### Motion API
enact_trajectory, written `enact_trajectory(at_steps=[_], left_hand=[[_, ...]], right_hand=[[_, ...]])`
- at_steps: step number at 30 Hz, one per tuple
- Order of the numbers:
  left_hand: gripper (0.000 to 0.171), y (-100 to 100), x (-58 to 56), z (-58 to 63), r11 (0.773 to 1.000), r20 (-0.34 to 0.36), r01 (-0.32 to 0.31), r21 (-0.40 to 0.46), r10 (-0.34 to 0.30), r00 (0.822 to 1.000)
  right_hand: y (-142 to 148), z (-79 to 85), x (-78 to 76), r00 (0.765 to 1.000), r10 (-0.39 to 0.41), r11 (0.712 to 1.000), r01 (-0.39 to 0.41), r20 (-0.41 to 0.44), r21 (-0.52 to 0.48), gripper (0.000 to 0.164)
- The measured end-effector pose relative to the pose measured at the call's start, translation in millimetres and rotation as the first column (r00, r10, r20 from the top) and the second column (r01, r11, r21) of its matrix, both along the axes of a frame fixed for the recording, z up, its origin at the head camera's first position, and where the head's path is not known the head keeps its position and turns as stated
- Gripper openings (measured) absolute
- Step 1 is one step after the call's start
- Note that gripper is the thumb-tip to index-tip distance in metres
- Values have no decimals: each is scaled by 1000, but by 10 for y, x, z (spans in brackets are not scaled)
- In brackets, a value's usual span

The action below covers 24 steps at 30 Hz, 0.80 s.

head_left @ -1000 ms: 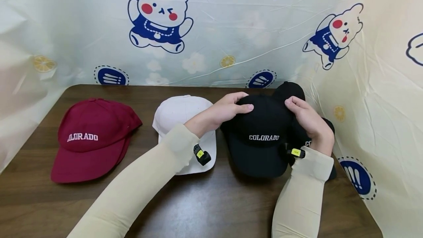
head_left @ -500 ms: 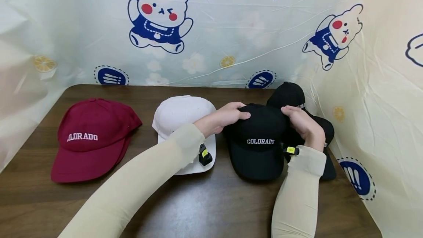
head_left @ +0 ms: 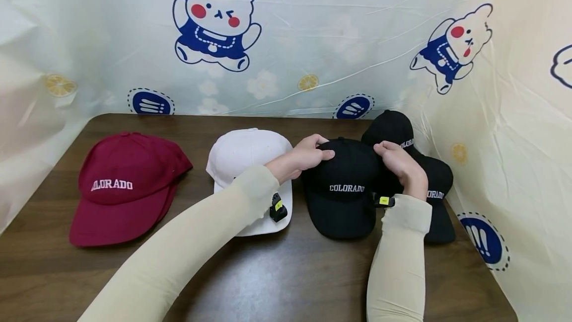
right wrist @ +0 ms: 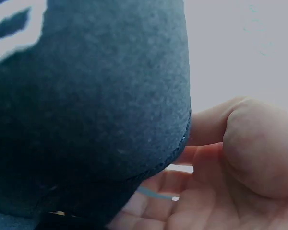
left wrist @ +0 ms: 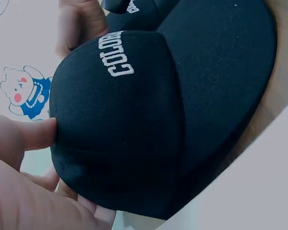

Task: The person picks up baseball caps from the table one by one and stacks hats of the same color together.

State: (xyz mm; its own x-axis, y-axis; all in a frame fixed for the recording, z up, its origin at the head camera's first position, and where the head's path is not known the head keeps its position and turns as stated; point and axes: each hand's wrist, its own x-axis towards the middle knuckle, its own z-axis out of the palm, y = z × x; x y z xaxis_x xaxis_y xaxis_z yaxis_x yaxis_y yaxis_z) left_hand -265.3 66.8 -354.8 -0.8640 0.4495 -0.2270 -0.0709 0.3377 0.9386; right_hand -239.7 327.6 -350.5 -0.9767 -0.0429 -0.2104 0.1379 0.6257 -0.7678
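Observation:
A black baseball cap (head_left: pixel 346 168) with white COLORADO lettering faces forward on or just above the table, its brim toward me. My left hand (head_left: pixel 308 154) grips its left side, thumb on the crown and fingers behind. In the left wrist view the left thumb (left wrist: pixel 36 134) presses the crown's edge. My right hand (head_left: pixel 400 164) holds the opposite side. The right wrist view shows the right thumb (right wrist: pixel 211 122) at the cap's edge, with fingers (right wrist: pixel 158 191) reaching behind it. Two more black caps, one behind (head_left: pixel 388 127) and one at right (head_left: pixel 440 178), are partly hidden.
Left of the held cap lies a white cap (head_left: pixel 246 150), partly covered by my left forearm. Maroon caps (head_left: pixel 125 183), seemingly stacked, sit at the table's left. A printed plastic sheet (head_left: pixel 277 39) walls the brown wooden table (head_left: pixel 268 282) at the back and sides.
Both hands have shifted the black cap left and slightly toward me, away from the other black caps. More of the right-hand cap and the rear cap's lettering now shows.

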Motion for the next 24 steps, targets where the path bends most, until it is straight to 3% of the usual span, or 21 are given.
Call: enact_trajectory(at_steps=[5, 9, 16, 20, 24], left_hand=[[23, 30, -17, -2, 994, -115, -56, -97, 45, 992], [27, 53, -44, -10, 981, -166, -103, -167, 75, 983], [48, 55, -25, -21, 971, -238, -152, -184, 107, 965], [68, 30, 57, -15, 963, -268, -140, -229, 76, 960], [80, 40, 107, -11, 959, -261, -107, -263, 37, 965]], right_hand=[[-25, -77, -60, 996, -7, 999, 11, -94, 43, 33], [-55, -161, -122, 985, -39, 998, 45, -169, 32, 34], [-97, -252, -189, 964, -100, 995, 103, -248, -1, 28], [-97, -134, -148, 976, -56, 996, 69, -212, 54, 36], [-97, 12, -67, 994, 70, 995, -64, -81, 78, 59]])
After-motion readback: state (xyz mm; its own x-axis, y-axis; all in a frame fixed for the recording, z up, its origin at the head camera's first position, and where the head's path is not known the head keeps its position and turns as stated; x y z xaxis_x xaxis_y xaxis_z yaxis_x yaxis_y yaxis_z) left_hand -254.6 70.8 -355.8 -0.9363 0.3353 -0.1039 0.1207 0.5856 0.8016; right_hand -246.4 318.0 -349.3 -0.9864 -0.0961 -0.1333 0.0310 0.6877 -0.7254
